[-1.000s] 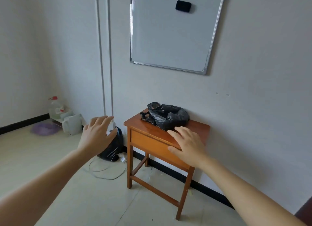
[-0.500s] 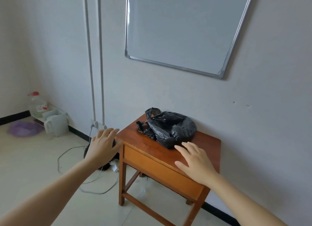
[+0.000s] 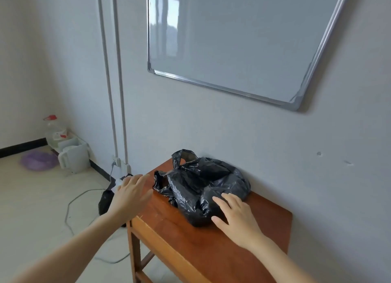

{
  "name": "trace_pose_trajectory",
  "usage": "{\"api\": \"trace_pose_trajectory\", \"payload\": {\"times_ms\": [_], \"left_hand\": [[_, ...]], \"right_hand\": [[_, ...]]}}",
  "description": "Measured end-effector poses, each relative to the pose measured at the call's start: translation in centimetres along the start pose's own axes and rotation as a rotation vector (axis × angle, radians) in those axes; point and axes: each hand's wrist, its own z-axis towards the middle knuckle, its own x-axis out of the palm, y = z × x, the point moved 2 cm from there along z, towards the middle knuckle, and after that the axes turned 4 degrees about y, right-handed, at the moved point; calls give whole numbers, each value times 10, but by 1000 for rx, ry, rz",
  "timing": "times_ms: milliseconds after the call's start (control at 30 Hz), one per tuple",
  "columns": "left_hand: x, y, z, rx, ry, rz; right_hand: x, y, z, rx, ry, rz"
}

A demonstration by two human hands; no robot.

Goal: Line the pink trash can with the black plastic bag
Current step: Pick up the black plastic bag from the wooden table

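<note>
A crumpled black plastic bag (image 3: 198, 187) lies on a small wooden table (image 3: 179, 238) against the wall, its handles at the left side. My right hand (image 3: 234, 217) is spread with its fingertips touching the bag's near right side. My left hand (image 3: 131, 195) hovers open at the table's left corner, a short way left of the bag and apart from it. Neither hand holds anything. No pink trash can is in view.
A whiteboard (image 3: 232, 39) hangs on the wall above the table. On the floor to the left lie a dark object (image 3: 105, 200) with a grey cable (image 3: 69, 210), a white kettle (image 3: 73, 159), a clear jug (image 3: 54, 130) and a purple basin (image 3: 38, 161).
The view has moved closer to the table. Both hands have advanced: the right one now touches the bag, and the left one has come up to the table's left corner.
</note>
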Motion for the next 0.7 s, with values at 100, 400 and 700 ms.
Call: {"api": "trace_pose_trajectory", "payload": {"times_ms": [100, 400, 700], "left_hand": [[33, -1, 2, -87, 89, -8], [103, -5, 30, -354, 176, -455], [141, -3, 57, -292, -53, -461]], "right_hand": [[14, -16, 19, 6, 26, 52], [59, 4, 53, -82, 41, 77], [74, 19, 110, -137, 108, -104]]}}
